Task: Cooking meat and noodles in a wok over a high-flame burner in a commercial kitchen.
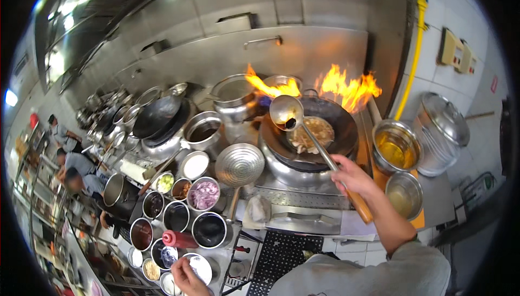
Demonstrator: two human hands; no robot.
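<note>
My right hand grips the metal shaft of a long wok ladle, below which its wooden handle sticks out. The ladle's bowl, with some dark liquid in it, hangs over the left side of a black wok. Pale sliced food in liquid lies in the wok, and tall flames rise behind it. At the bottom, my left hand is over the seasoning containers, beside a metal pot of white stuff; its fingers are bent, and whether they pinch anything cannot be made out.
A perforated skimmer lies left of the wok, near a pot of chopped red onion and a red squeeze bottle. At right stand a pot of yellow oil and a lidded steel container. Several people work at far left.
</note>
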